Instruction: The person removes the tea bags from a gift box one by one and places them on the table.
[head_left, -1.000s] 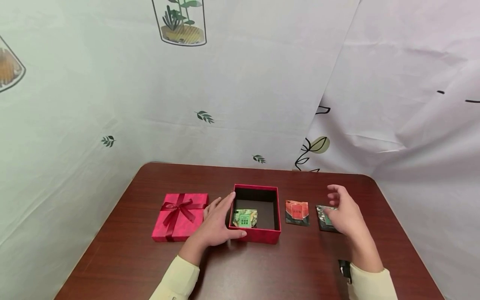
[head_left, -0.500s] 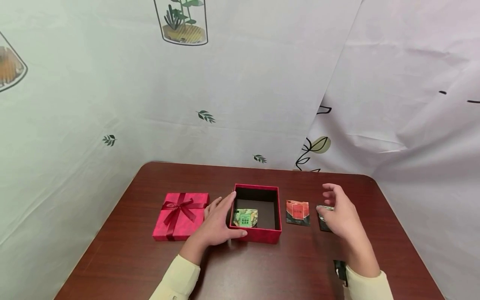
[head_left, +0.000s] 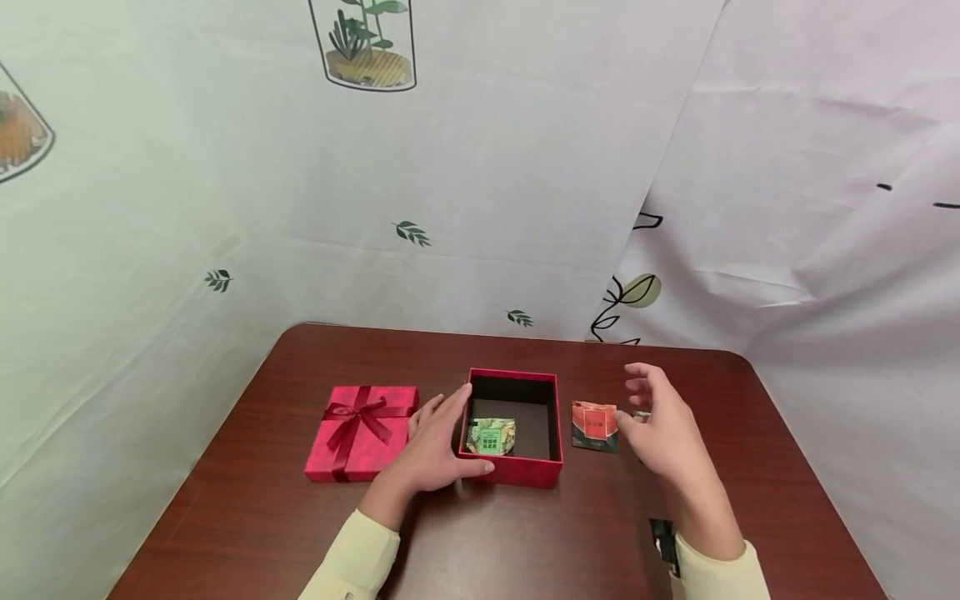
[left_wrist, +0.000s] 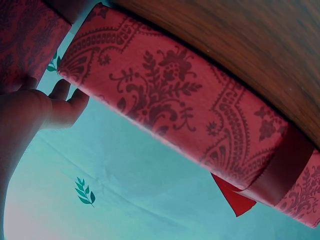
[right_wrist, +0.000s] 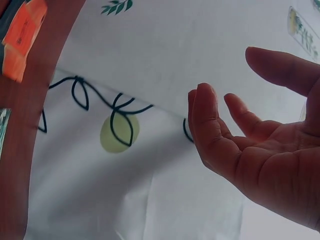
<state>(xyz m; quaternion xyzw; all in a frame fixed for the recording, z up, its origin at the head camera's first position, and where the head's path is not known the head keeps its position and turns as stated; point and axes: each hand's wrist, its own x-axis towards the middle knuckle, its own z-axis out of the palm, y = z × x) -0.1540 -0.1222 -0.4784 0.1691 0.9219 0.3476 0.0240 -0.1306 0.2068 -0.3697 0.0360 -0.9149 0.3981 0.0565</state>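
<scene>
A red open-topped gift box (head_left: 517,473) stands in the middle of the table, with a green sachet (head_left: 491,437) lying inside at its front left. My left hand (head_left: 429,446) rests against the box's near-left corner, fingers straight along the left side and thumb along the front rim. To the right of the box lies an orange and dark sachet (head_left: 595,425). My right hand (head_left: 667,429) hovers with loosely bent, spread fingers near that sachet's right side, holding nothing. Behind this hand a dark sachet (head_left: 640,414) is mostly hidden. The right wrist view shows the hand (right_wrist: 265,135) with a bare palm.
Left of the box lies its red lid (head_left: 360,433), tied with a dark red ribbon bow (head_left: 358,417). It appears close up in the left wrist view. The brown table (head_left: 525,533) meets a pale patterned cloth (head_left: 480,208) at its back edge.
My right hand has moved left, from over the dark sachet towards the orange one, and now covers most of the dark sachet. My left hand and the box look unmoved.
</scene>
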